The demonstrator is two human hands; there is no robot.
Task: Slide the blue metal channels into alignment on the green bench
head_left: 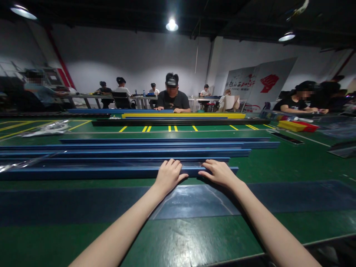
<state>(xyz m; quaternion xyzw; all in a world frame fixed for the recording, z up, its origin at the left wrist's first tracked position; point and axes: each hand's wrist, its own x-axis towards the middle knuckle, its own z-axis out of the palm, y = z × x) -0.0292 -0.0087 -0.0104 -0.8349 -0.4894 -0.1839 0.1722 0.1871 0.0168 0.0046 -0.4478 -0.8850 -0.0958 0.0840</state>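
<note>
Several long blue channel strips lie crosswise on the green table. My left hand (169, 173) rests over the nearest blue strip (83, 173), its fingers over the top edge and its thumb pointing right along the near side. Farther right on the same strip, my right hand (217, 171) lies over it, with its thumb pointing left. The fingers of both hands bend over the strip, and their tips are partly hidden. Closer to me, a long flat translucent sheet (194, 202) lies under my forearms.
Beyond the blue strips lie a black strip (155, 122) and a yellow strip (180, 115). A person (172, 99) sits across the green table (172, 241). Clear plastic wrap (52, 128) is at left, yellow (291, 126) and red trays (307, 127) at right.
</note>
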